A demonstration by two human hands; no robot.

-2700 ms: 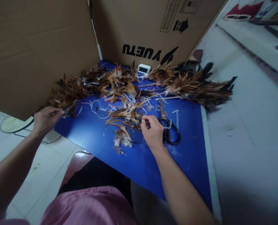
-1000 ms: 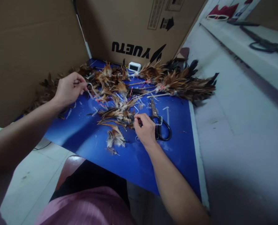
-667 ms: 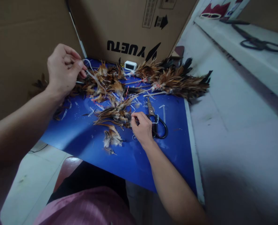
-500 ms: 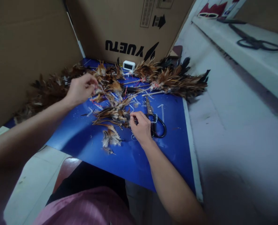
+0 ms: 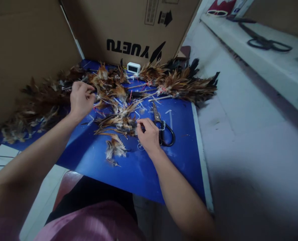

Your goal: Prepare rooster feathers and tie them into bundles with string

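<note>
My left hand (image 5: 81, 102) is raised over the left part of the blue table, with its fingers pinched together. From its fingertips a thin pale strand (image 5: 105, 100) runs toward the brown feathers. At the centre, my right hand (image 5: 149, 134) pinches the dark right end of a feather bundle (image 5: 118, 124), which fans out to the left. Black-handled scissors (image 5: 167, 135) lie just right of that hand, partly hidden by it. Several loose pale-and-brown feathers (image 5: 115, 147) rest on the table in front of the bundle.
Feather bunches on sticks (image 5: 189, 82) lie at the back right, and a long heap of feathers (image 5: 33, 103) at the left. A small white digital clock (image 5: 133, 68) stands before a cardboard box (image 5: 128, 23). More scissors (image 5: 269, 43) lie on the ledge at right.
My left hand has drawn back a little toward me, and the strand from it shows more clearly. My right hand stays at the feather bundle. The whole view has shifted slightly.
</note>
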